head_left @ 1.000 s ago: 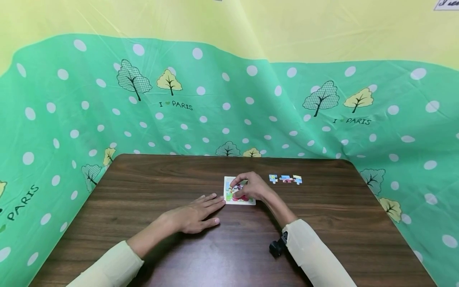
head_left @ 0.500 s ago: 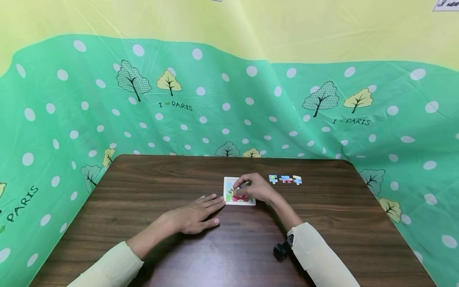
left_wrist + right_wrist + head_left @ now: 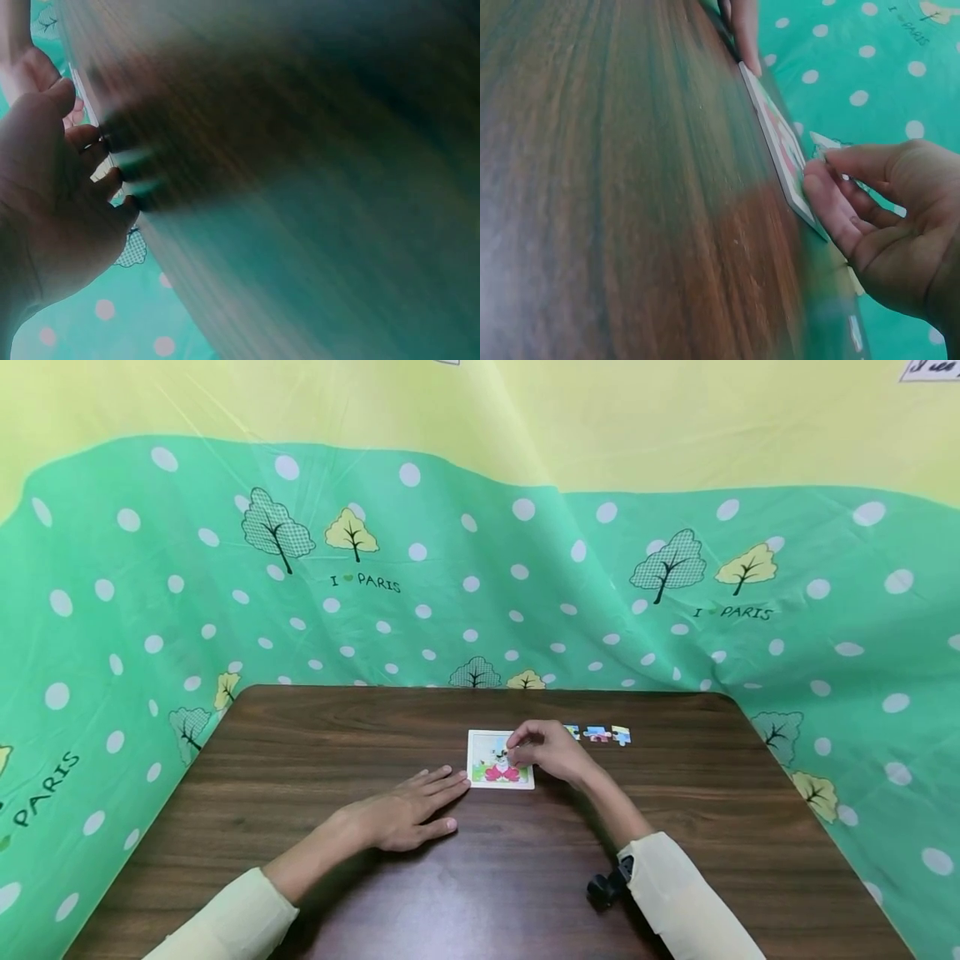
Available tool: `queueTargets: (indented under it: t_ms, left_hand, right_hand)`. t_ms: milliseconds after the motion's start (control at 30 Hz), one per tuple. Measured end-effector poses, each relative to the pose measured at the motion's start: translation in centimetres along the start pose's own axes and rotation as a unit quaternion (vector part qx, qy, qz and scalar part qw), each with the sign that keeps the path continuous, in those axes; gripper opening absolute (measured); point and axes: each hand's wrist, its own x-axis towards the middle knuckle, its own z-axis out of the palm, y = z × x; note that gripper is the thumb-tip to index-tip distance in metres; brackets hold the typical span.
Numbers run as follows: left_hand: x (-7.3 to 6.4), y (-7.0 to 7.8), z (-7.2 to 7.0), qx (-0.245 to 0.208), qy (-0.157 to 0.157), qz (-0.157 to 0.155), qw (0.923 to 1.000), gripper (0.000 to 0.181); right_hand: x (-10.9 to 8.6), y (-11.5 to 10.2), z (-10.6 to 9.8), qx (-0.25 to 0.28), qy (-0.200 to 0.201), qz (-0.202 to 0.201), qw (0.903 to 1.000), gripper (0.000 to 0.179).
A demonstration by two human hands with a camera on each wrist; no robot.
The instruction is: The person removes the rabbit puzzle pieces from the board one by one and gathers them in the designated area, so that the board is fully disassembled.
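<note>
Puzzle board point(image 3: 495, 767), partly behind hands point(image 3: 552, 752) point(image 3: 405, 812)

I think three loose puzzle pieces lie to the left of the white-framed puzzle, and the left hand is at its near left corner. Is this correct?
Not entirely: the three loose puzzle pieces lie to the right of the white-framed puzzle, as the head view shows. The left hand is at the puzzle's near left corner.
</note>
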Motion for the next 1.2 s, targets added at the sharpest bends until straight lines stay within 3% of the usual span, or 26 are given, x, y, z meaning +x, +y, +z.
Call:
queueTargets:
  t_ms: [267,400,633,800,1200]
  left_hand:
    - [-0.1,-0.2,-0.5,-0.031,0.005,-0.027,0.9991,0.072]
    - [-0.2,-0.7,-0.8,-0.037,0.023,-0.028,0.9986,0.069]
    - [0.3,-1.8,-1.0,-0.012,0.048,-0.026,0.9984,0.066]
    - [1.1,-2.4,-1.6,0.01,0.07,-0.026,0.9971,0.064]
    - [4.5,-4.2,-3.5,-0.006,0.12,-0.036,0.992,0.058]
  right_hand:
    - [-0.7,0.2,-1.0,0.014,0.016,0.011,0.9997,0.019]
    - [-1.2,0.3,-1.6,0.007,0.014,0.013,0.9998,0.022]
    - [-1.9,0.4,-3.1,-0.005,0.012,0.013,0.9998,0.028]
    - [-2.6,0.5,-4.2,-0.017,0.016,0.01,0.9997,0.029]
    - [-4.6,1.2,-6.7,-0.024,0.017,0.019,0.9994,0.032]
